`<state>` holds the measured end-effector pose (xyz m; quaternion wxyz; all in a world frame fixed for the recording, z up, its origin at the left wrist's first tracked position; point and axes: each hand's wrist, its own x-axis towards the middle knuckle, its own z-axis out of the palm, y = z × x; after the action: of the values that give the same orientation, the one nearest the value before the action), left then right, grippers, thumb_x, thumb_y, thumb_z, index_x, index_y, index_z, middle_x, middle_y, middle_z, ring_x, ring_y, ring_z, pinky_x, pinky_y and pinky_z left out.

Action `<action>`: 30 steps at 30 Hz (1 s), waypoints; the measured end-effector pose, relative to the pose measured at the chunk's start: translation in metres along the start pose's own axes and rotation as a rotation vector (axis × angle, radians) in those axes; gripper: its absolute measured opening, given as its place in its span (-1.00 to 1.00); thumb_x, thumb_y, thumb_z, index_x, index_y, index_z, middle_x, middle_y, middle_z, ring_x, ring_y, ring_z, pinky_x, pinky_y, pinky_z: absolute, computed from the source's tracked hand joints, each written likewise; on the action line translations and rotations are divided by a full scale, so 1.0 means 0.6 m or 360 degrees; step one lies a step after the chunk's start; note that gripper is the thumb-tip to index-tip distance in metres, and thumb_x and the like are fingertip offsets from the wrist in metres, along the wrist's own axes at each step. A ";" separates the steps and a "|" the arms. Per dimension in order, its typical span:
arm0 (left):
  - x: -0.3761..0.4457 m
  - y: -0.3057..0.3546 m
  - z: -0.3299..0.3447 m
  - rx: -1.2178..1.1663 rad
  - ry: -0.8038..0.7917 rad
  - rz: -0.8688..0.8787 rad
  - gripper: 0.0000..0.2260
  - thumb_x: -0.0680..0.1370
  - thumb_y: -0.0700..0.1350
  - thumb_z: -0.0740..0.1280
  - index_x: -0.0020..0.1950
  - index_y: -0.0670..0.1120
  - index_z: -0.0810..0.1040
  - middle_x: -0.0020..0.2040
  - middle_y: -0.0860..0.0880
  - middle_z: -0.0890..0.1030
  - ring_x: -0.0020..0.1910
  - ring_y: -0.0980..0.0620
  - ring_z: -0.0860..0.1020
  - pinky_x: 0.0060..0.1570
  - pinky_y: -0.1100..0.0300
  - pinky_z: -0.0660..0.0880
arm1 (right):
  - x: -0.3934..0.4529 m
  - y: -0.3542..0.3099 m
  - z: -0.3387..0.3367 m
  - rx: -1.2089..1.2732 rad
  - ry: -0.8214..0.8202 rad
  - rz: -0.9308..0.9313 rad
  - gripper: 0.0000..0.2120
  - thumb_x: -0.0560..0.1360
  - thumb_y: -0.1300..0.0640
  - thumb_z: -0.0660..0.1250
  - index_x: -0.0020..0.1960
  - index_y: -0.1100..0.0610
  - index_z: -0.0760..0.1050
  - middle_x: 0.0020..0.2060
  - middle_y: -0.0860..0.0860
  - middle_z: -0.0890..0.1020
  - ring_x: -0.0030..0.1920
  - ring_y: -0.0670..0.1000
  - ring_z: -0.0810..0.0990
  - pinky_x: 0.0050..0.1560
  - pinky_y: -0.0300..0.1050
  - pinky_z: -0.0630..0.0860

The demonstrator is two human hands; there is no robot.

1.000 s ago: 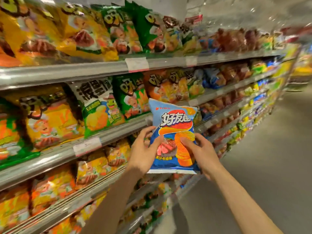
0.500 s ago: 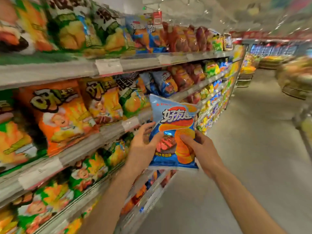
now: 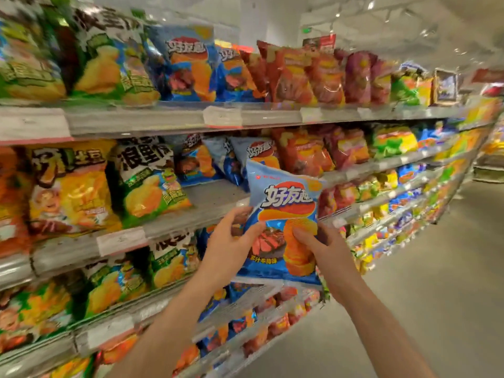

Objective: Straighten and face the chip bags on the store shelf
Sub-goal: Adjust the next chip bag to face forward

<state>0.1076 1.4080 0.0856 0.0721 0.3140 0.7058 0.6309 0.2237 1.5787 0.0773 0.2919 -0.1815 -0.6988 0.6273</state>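
Note:
I hold a blue chip bag point(image 3: 283, 203) upright in front of the shelving, its printed face toward me. My left hand point(image 3: 229, 241) grips its left edge and my right hand point(image 3: 324, 249) grips its right edge, thumbs on the front. Just behind it, on the second shelf point(image 3: 207, 203), stand matching blue bags point(image 3: 245, 156) set back from the edge, with a bare stretch of shelf in front of them. More of the same blue bags point(image 3: 188, 66) stand on the top shelf.
Green and yellow bags point(image 3: 147, 181) fill the shelf to the left, red bags point(image 3: 302, 151) to the right. Lower shelves point(image 3: 245, 298) hold more snack bags. The aisle floor point(image 3: 436, 296) runs along the right side.
The view has moved along the aisle to the right, from orange and green bags to the blue ones. Both hands still hold the same blue bag, now level with the second shelf's gap.

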 end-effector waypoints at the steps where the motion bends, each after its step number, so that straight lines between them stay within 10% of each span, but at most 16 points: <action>1: 0.013 0.000 0.014 -0.0023 0.0060 -0.0011 -0.64 0.52 0.16 0.41 0.30 0.21 0.49 0.19 0.16 0.60 0.06 0.21 0.62 0.07 0.08 0.61 | 0.026 -0.004 -0.013 -0.0010 -0.0067 -0.0013 -0.79 0.51 -0.01 0.46 0.12 -0.01 0.62 -0.05 -0.04 0.73 -0.03 0.01 0.71 -0.08 -0.03 0.62; 11: 0.129 -0.025 0.017 0.0000 0.0564 -0.0030 -0.71 0.53 0.08 0.43 0.23 0.22 0.51 0.13 0.19 0.62 0.11 0.23 0.59 0.08 0.17 0.58 | 0.226 -0.007 0.025 0.0033 -0.0557 -0.0047 -0.81 0.54 0.09 0.44 0.15 0.03 0.61 -0.03 -0.03 0.75 0.01 0.01 0.72 0.04 0.02 0.67; 20: 0.193 -0.069 0.008 -0.0069 0.0735 0.0007 -0.63 0.53 0.04 0.39 0.32 0.04 0.49 0.21 0.13 0.60 0.13 0.28 0.58 0.01 0.38 0.52 | 0.351 0.028 0.083 0.0015 -0.0774 0.0001 -0.53 0.26 -0.25 0.54 0.09 -0.08 0.63 -0.07 -0.10 0.72 0.02 0.07 0.68 0.04 0.08 0.59; 30: 0.271 -0.042 -0.046 0.0448 0.0985 -0.0089 -0.58 0.61 0.00 0.32 0.44 -0.01 0.34 0.16 0.09 0.52 0.15 0.10 0.55 0.12 0.22 0.54 | 0.474 -0.021 0.182 0.0032 -0.1059 -0.0023 -0.63 0.46 0.06 0.52 0.21 0.14 0.55 0.02 0.04 0.71 0.03 0.08 0.69 0.02 0.04 0.60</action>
<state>-0.0440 1.4716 0.1155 -0.1723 0.0952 0.7827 0.5905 -0.0617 1.6690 0.1365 0.0540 0.0412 -0.7509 0.6569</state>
